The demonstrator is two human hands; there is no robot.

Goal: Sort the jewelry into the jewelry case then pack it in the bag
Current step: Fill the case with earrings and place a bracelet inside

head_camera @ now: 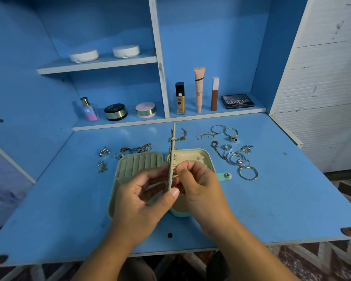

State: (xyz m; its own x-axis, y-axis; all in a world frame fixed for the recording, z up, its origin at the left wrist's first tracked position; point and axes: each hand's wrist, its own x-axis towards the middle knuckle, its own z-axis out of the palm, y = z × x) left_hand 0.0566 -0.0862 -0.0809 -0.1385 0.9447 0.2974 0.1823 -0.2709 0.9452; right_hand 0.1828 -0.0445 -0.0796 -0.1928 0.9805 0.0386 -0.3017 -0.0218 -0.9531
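Jewelry case [140, 164] lies open flat on the blue desk [69, 199], its ridged ring rolls in the left half. From the case's middle hinge a thin divider panel [172, 147] stands upright, edge-on to the camera, with small earrings [174, 158] hanging on its right face.

The left hand [142, 199] holds the panel over the case's left half. Its thumb presses the near edge and its fingers curl against the left face.

The right hand [199, 185] is over the case's right half, fingertips bunched in a pinch against the panel's right face. Whether they hold a small piece cannot be told.

A mint snap strap [224, 176] sticks out from the case's right side. Right of the case lie loose rings and hoops [239, 159]. More silver pieces [103, 153] lie to its left and chains [180, 136] behind it. Cosmetics [199, 90] stand on the shelf beyond the case.
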